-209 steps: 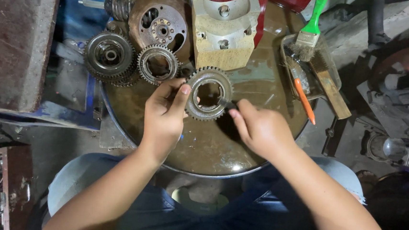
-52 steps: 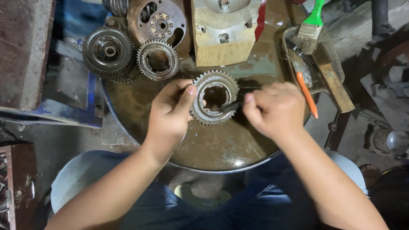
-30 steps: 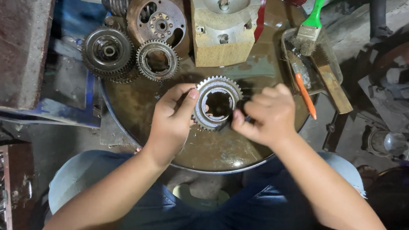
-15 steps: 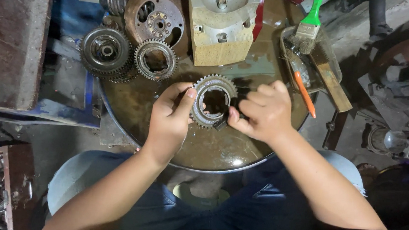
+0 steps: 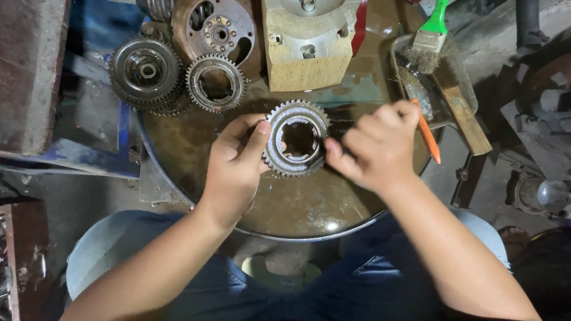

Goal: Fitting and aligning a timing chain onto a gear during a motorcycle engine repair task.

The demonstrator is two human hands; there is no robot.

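Toothed ring gear [image 5: 296, 138], steel grey and worn, held just above the oily round tray [image 5: 308, 212], near its middle. Gripped on the left rim by the left hand [image 5: 234, 170], thumb curled over the toothed edge and fingers closed under it. Pinched on the right rim by the right hand [image 5: 373, 146], thumb against the teeth, remaining fingers folded in (whether a small tool sits inside that fist cannot be told). Both grips closed firmly, neither hand spread.

Likely heavy for its size, rigid, no give anywhere. Probably slick too, judging from the greasy sheen on the tray beneath. Best taken at the outer rim on opposite sides, or hooked through the wide bore; teeth sharp-edged enough to bite into skin under a careless squeeze. Not fragile, though a drop onto the other parts could chip a tooth.

Face turned up toward the camera, bore open and splined inside, axis running roughly vertical with a slight tilt. No long axis to speak of: a flat ring, broader than deep.

Farther out, up and left: a smaller ring gear [image 5: 216, 83] lying flat, touching a dark stacked gear [image 5: 147, 72] at the tray's edge. Behind those, a rusty round plate [image 5: 218, 28] with holes. Straight ahead, a pale blocky housing [image 5: 307, 38]. To the right, a green-handled brush [image 5: 431, 31] and an orange pencil [image 5: 426, 131] beside a wooden strip [image 5: 461, 114].
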